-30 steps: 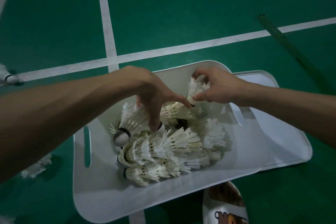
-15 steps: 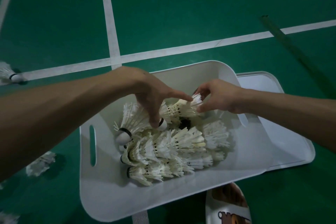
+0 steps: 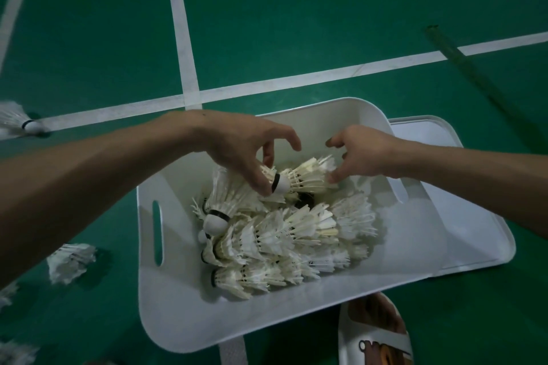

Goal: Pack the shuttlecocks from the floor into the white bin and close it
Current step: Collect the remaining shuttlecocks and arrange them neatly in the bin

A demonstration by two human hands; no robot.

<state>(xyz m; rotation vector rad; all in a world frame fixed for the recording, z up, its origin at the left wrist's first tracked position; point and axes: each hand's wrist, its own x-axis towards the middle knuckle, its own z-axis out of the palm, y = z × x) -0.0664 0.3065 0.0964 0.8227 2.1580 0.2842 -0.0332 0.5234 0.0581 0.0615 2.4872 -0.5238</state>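
Note:
The white bin [image 3: 178, 314] stands on the green court floor with several feather shuttlecocks [image 3: 281, 234] piled inside. One shuttlecock [image 3: 308, 176] lies on top of the pile at the far side, cork to the left. My left hand [image 3: 243, 148] reaches over the bin and pinches its cork end between the thumb and a curled finger, index finger lifted. My right hand [image 3: 361, 154] hovers at its feather end with fingers spread, only the thumb touching the feathers. Loose shuttlecocks lie on the floor at the left [image 3: 71, 261] and the far left [image 3: 17, 121].
The bin's white lid [image 3: 444, 139] lies flat under and beside the bin on the right. A foot in a white sandal [image 3: 373, 332] stands just in front of the bin. More feathers show at the bottom left corner [image 3: 14, 352]. White court lines cross beyond the bin.
The right hand brought the shuttlecock down onto the pile and let go of its feathers, fingers now spread. The left index finger has lifted off it.

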